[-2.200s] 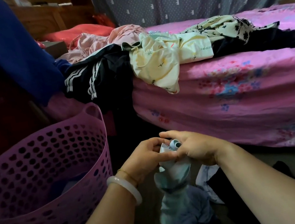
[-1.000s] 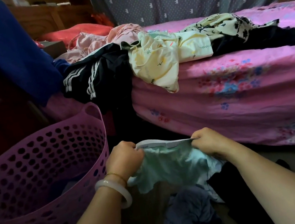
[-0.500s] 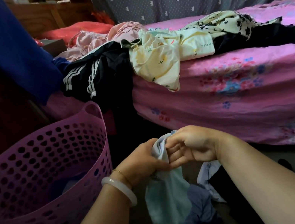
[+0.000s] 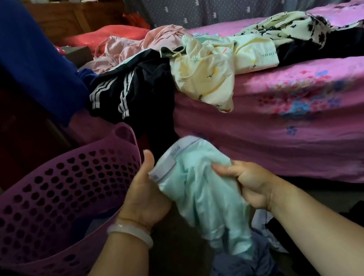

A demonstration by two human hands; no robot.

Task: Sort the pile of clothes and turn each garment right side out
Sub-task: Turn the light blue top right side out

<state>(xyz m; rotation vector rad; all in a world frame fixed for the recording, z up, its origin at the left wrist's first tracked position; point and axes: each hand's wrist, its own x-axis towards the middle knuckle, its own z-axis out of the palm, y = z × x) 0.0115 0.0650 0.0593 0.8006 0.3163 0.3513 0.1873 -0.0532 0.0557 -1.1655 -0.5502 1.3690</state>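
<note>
The left hand (image 4: 145, 197) grips the garment (image 4: 206, 197) at its waistband (image 4: 168, 164); the right hand (image 4: 250, 184) pinches its cloth. Turning seems underway. Next, pull the rest through.

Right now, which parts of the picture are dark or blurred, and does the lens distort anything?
Head view: the bed's pink sheet is brightly lit; the area behind the purple basket and the floor lie in deep shadow. Head view: the mint garment is slightly smeared, its waistband print unreadable. Head view: the forearms look stretched at the bottom edge, likely wide-angle distortion.
</note>
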